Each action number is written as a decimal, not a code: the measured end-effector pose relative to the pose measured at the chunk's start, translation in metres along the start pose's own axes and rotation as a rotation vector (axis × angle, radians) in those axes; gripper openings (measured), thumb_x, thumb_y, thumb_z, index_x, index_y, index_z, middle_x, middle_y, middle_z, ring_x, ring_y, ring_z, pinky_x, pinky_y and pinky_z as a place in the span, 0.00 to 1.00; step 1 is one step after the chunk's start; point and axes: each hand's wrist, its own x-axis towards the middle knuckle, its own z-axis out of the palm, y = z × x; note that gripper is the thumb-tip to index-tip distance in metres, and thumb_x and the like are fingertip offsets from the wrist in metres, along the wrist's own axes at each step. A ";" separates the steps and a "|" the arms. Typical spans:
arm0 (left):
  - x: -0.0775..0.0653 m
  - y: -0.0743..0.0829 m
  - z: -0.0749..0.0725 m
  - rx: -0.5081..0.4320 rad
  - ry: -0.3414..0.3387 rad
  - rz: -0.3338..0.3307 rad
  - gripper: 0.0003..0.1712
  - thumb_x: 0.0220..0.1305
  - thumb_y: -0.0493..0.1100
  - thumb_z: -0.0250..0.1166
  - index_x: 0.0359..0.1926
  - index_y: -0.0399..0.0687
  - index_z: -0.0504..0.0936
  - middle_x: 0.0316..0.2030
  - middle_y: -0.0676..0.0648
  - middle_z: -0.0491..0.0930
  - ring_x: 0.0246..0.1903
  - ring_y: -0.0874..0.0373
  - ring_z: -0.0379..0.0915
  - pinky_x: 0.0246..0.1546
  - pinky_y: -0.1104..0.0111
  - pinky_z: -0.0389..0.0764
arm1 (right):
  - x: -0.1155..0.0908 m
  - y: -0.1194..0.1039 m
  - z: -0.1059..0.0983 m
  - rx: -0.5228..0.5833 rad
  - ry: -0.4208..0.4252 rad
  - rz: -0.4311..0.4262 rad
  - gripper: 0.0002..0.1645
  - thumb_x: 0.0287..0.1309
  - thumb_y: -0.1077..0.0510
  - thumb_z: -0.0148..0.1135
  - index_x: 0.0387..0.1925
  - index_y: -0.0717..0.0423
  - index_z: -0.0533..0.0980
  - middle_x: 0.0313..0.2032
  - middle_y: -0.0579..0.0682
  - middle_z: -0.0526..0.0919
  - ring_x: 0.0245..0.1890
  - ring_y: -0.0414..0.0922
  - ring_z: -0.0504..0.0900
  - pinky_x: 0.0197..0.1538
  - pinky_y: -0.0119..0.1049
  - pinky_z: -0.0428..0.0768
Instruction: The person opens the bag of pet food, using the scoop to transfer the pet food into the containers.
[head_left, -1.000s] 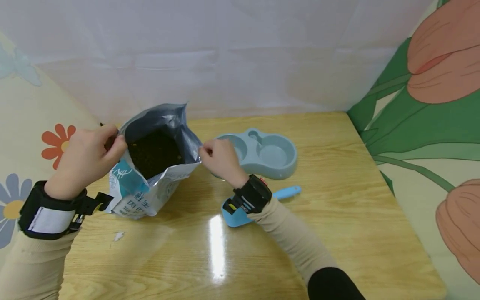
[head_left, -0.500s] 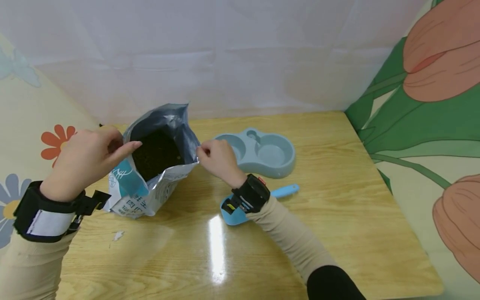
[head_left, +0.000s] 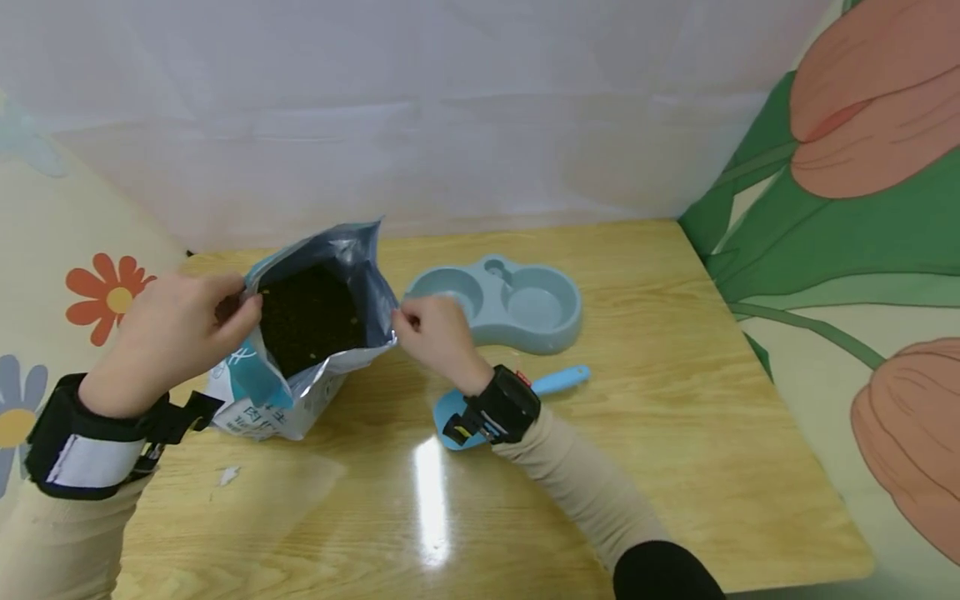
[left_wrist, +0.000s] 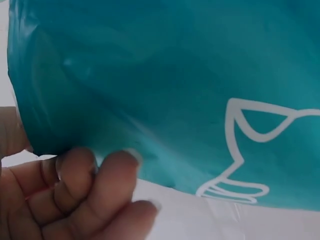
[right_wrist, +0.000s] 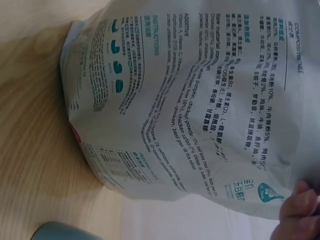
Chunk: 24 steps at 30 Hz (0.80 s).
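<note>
A silver-lined bag of pet food (head_left: 258, 421) stands on the table at the left, its mouth wide apart and tipped toward me. Dark brown kibble (head_left: 311, 321) shows inside. My left hand (head_left: 176, 337) pinches the left rim between thumb and fingers; the left wrist view has its curled fingers (left_wrist: 112, 182) against the teal side. On the opposite rim, my right hand (head_left: 442, 337) pinches the corner. Printed text covers the bag's side (right_wrist: 190, 110) in the right wrist view, where only part of the right hand (right_wrist: 300, 215) is visible.
Behind my right hand sits a blue-grey double bowl (head_left: 543, 337). A blue scoop (head_left: 562, 380) lies on the wooden table (head_left: 675, 467), partly hidden beneath my right wrist. A white sheet (head_left: 525, 108) rises along the table's back edge.
My left thumb, lifted off the rim half a second ago, is back against it. The bag's mouth has dropped slightly and leans more toward me. My right hand keeps its grip.
</note>
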 end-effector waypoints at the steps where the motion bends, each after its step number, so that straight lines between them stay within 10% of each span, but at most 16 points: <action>1: -0.001 -0.001 0.000 -0.001 0.004 0.002 0.16 0.53 0.36 0.57 0.14 0.48 0.63 0.10 0.55 0.54 0.09 0.62 0.50 0.11 0.68 0.52 | -0.001 -0.001 0.001 0.005 0.001 -0.003 0.24 0.55 0.64 0.49 0.08 0.49 0.54 0.08 0.42 0.54 0.10 0.39 0.54 0.20 0.28 0.51; 17: -0.008 -0.010 0.007 -0.072 0.027 0.078 0.20 0.53 0.36 0.61 0.15 0.52 0.60 0.10 0.59 0.50 0.09 0.68 0.45 0.11 0.71 0.52 | -0.007 0.010 -0.023 -0.029 -0.073 0.033 0.21 0.59 0.49 0.55 0.13 0.50 0.68 0.11 0.41 0.65 0.14 0.37 0.62 0.23 0.31 0.62; 24: -0.009 -0.010 0.012 -0.139 0.060 0.117 0.19 0.52 0.34 0.61 0.15 0.52 0.60 0.11 0.60 0.50 0.09 0.68 0.44 0.11 0.72 0.52 | -0.021 0.032 -0.053 -0.057 -0.233 0.028 0.17 0.60 0.49 0.53 0.18 0.51 0.72 0.14 0.41 0.66 0.16 0.37 0.63 0.24 0.32 0.63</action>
